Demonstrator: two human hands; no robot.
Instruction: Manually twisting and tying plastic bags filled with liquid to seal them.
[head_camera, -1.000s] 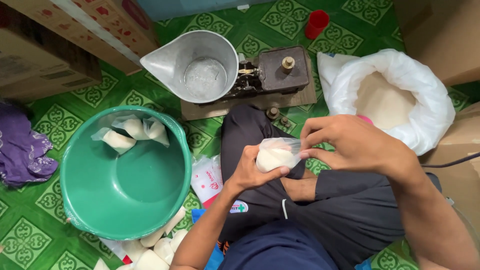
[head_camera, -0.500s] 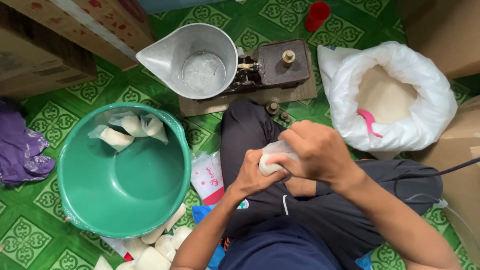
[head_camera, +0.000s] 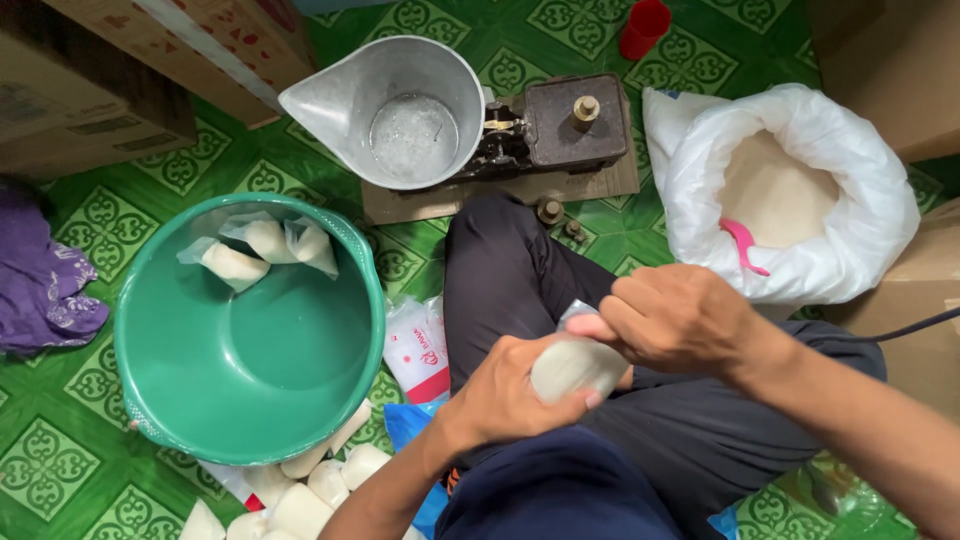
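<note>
My left hand (head_camera: 510, 395) cups a small clear plastic bag (head_camera: 575, 365) filled with white powder, held over my lap. My right hand (head_camera: 675, 320) pinches and twists the bag's top. A green plastic basin (head_camera: 150, 370) at my left holds three filled bags (head_camera: 265, 245) against its far wall. More filled white bags (head_camera: 300, 490) lie on the floor beside the basin's near edge.
A metal scoop pan (head_camera: 400, 105) sits on a balance scale (head_camera: 565, 125) ahead. A large white sack (head_camera: 800, 200) of white powder with a pink scoop (head_camera: 745, 245) stands right. Cardboard boxes (head_camera: 90, 90) top left, purple cloth (head_camera: 45, 280) far left, red cup (head_camera: 645, 25) at top.
My right hand came down over the bag's top and closed on it, twisting it. The bag has sunk a little lower toward my lap.
</note>
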